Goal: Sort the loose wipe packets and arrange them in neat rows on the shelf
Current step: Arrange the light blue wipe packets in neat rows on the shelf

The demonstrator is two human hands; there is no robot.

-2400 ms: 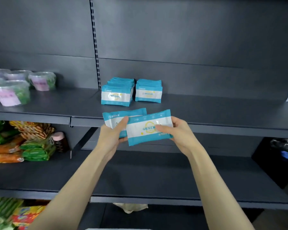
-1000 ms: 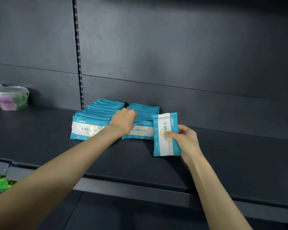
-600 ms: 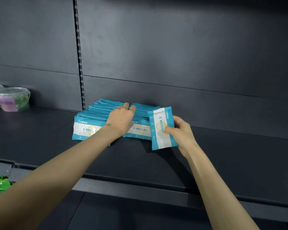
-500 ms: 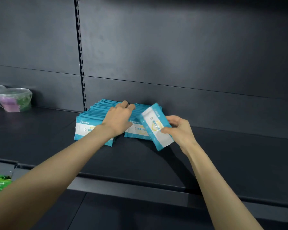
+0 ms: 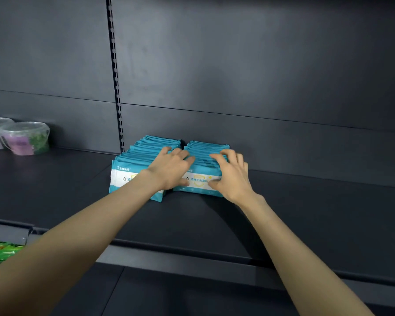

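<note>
Two rows of teal and white wipe packets stand upright on the dark shelf (image 5: 306,220), a left row (image 5: 128,176) and a right row (image 5: 201,182), side by side against the back panel. My left hand (image 5: 171,168) lies over the gap between the rows, its fingers stretched across the packet tops. My right hand (image 5: 232,175) arches over the right end of the right row. Its fingers curl onto the tops while the thumb presses the printed face of the front packet, pinching it against the row.
Two clear plastic tubs (image 5: 24,137) with purple labels stand at the far left of the same shelf. Green snack bags (image 5: 2,249) lie on a lower shelf at left. A slotted upright (image 5: 114,76) runs up the back panel. Bare shelf stretches to the right of the rows.
My right hand turned the packet it held from upright to level and set it at the front of the right row. My left hand stayed on the rows, fingers reaching further back.
</note>
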